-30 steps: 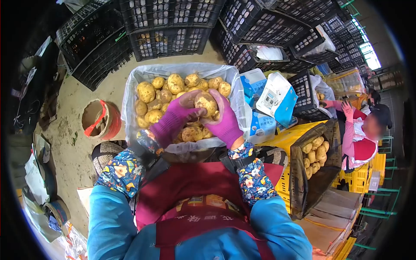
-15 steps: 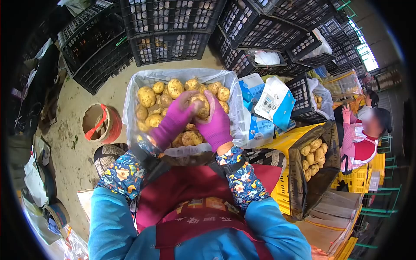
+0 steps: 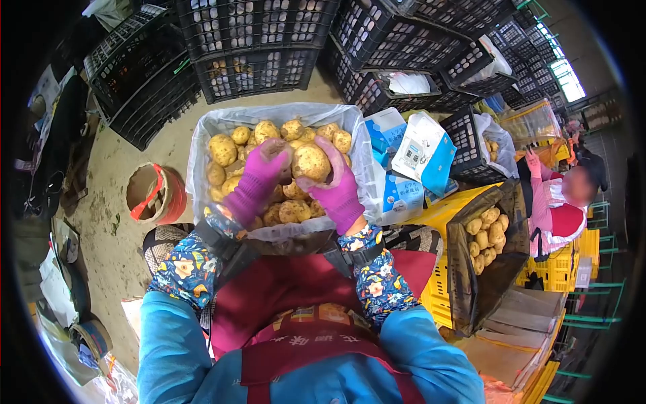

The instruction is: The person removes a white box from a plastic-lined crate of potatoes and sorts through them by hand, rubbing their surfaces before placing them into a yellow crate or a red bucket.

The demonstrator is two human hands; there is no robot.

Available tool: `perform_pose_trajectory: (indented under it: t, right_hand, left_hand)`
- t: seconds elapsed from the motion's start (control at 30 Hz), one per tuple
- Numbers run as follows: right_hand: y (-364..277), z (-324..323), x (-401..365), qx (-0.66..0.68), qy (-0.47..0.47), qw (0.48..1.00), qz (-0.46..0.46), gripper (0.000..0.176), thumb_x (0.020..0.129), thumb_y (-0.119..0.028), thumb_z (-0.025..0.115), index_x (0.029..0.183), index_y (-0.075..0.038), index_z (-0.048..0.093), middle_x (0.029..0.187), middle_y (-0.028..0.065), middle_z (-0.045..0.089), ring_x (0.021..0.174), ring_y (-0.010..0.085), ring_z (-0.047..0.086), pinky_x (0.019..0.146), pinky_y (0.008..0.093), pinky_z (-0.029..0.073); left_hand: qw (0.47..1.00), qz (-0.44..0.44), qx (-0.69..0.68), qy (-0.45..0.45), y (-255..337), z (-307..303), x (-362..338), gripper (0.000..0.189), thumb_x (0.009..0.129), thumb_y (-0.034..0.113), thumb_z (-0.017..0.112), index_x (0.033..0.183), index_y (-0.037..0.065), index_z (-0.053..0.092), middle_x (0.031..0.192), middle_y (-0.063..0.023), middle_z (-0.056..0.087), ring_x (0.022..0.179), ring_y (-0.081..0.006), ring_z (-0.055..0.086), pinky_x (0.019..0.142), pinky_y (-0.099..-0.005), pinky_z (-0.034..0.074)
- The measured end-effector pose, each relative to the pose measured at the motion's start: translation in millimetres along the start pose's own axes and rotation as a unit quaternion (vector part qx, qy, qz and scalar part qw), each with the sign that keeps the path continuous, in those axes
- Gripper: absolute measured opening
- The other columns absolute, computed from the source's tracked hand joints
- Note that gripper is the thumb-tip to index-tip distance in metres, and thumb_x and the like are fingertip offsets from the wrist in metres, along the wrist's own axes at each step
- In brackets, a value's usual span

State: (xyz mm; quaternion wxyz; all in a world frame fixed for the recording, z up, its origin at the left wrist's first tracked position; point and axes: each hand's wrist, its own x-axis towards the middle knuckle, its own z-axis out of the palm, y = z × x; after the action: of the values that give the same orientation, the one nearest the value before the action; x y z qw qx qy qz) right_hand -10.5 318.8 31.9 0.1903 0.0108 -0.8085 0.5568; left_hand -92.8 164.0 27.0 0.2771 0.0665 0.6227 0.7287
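A large tan potato [image 3: 311, 163] with dirt specks is held up above a crate [image 3: 369, 145] lined with clear plastic film and filled with loose potatoes [image 3: 294, 211]. My right hand [image 3: 335, 185], in a purple glove, is curled round the potato's right side and underside. On its left side, my left hand [image 3: 264, 172], also gloved in purple, has its fingers bent against the potato's edge. Soil darkens the fingers of both gloves.
Black crates [image 3: 259, 74] stand stacked beyond the potatoes. Blue-and-white cartons [image 3: 420, 151] lie to the right, near a yellow crate [image 3: 439, 283] with a dark liner holding potatoes. A red-banded bucket [image 3: 156, 195] stands left. A co-worker [image 3: 555, 202] sits at far right.
The potato has been turned so that its broad face shows. My left fingers have shifted left toward its edge, and my right hand cups it from the right. The view has shifted slightly.
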Motion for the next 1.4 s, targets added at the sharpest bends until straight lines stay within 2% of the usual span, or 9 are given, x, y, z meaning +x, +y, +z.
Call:
perform_pose_trajectory:
  t: [0.23,0.43,0.57,0.73,0.8,0.97,1.1,1.2,1.4]
  right_hand:
    - [4,-135,-33,0.471,0.208,0.851,0.102,0.059,0.091,-0.034,0.067,0.136,-0.004,0.046,0.132,0.0113,0.054,0.119,0.0233,0.055,0.09,0.0323,0.052]
    - [22,-340,-135,0.705,0.339,0.622,-0.033,0.07,0.087,-0.035,0.07,0.139,-0.001,0.039,0.138,0.0196,0.047,0.123,0.032,0.051,0.095,0.0399,0.05]
    - [15,-251,-80,0.326,0.391,0.855,0.096,0.073,0.088,-0.042,0.067,0.143,-0.006,0.036,0.134,0.017,0.052,0.119,0.0273,0.054,0.098,0.0372,0.048]
    - [76,-54,5,0.062,-0.094,0.974,0.196,0.051,0.094,-0.028,0.062,0.139,-0.009,0.048,0.124,0.012,0.06,0.115,0.0214,0.058,0.1,0.0357,0.044]
    - [98,23,25,-0.208,-0.194,0.958,0.039,0.052,0.083,-0.022,0.069,0.133,-0.018,0.055,0.125,0.0198,0.057,0.118,0.0311,0.057,0.098,0.0407,0.047]
    - [125,111,60,-0.459,-0.289,0.828,0.143,0.059,0.072,-0.017,0.074,0.129,-0.021,0.057,0.12,0.0214,0.059,0.114,0.0351,0.058,0.095,0.0445,0.048]
    - [170,75,70,-0.004,-0.356,0.903,0.243,0.049,0.086,-0.031,0.064,0.133,-0.02,0.054,0.129,0.0154,0.057,0.11,0.0309,0.061,0.089,0.0399,0.05]
    - [122,41,60,0.533,-0.238,0.746,0.319,0.058,0.093,-0.046,0.053,0.137,-0.009,0.049,0.132,0.0139,0.056,0.115,0.0301,0.057,0.093,0.04,0.047]
    - [57,-6,23,0.698,-0.078,0.606,0.373,0.072,0.091,-0.063,0.04,0.14,-0.011,0.044,0.132,0.0141,0.054,0.11,0.0334,0.058,0.077,0.0353,0.051]
  left_hand:
    - [0.883,0.182,0.409,0.141,-48,-37,32,0.062,0.068,0.007,0.071,0.126,0.013,0.052,0.116,-0.0189,0.054,0.101,-0.03,0.057,0.088,-0.0374,0.051]
    - [0.97,0.021,0.208,0.122,-44,-48,29,0.06,0.074,0.006,0.07,0.13,0.003,0.049,0.112,-0.0123,0.056,0.099,-0.0204,0.057,0.083,-0.0307,0.05]
    - [0.958,0.09,0.237,0.13,-86,-71,50,0.064,0.081,0.004,0.067,0.14,0.0,0.042,0.111,-0.0073,0.057,0.097,-0.0135,0.056,0.08,-0.0252,0.049]
    - [0.99,-0.008,0.06,0.126,-45,-59,31,0.065,0.086,0.01,0.066,0.144,0.001,0.038,0.12,-0.0105,0.058,0.101,-0.015,0.057,0.082,-0.0256,0.048]
    - [0.99,-0.002,0.007,0.142,-28,-54,26,0.065,0.085,0.013,0.068,0.141,-0.001,0.04,0.117,-0.0116,0.059,0.097,-0.0155,0.058,0.08,-0.0264,0.049]
    - [0.987,-0.007,-0.052,0.154,13,-45,10,0.066,0.086,0.025,0.069,0.14,-0.001,0.042,0.114,-0.0086,0.06,0.099,-0.0153,0.057,0.082,-0.0296,0.047]
    - [0.987,-0.001,-0.085,0.136,13,-47,6,0.063,0.089,0.031,0.067,0.14,0.001,0.044,0.119,-0.0076,0.059,0.109,-0.0154,0.055,0.093,-0.0322,0.045]
    - [0.991,0.006,-0.092,0.102,5,-43,8,0.06,0.09,0.029,0.065,0.138,-0.001,0.045,0.119,-0.0083,0.059,0.108,-0.0162,0.056,0.095,-0.0314,0.045]
    - [0.994,0.03,-0.005,-0.103,-19,-18,22,0.053,0.093,0.019,0.062,0.136,-0.006,0.045,0.121,-0.01,0.061,0.106,-0.0175,0.061,0.095,-0.0321,0.048]
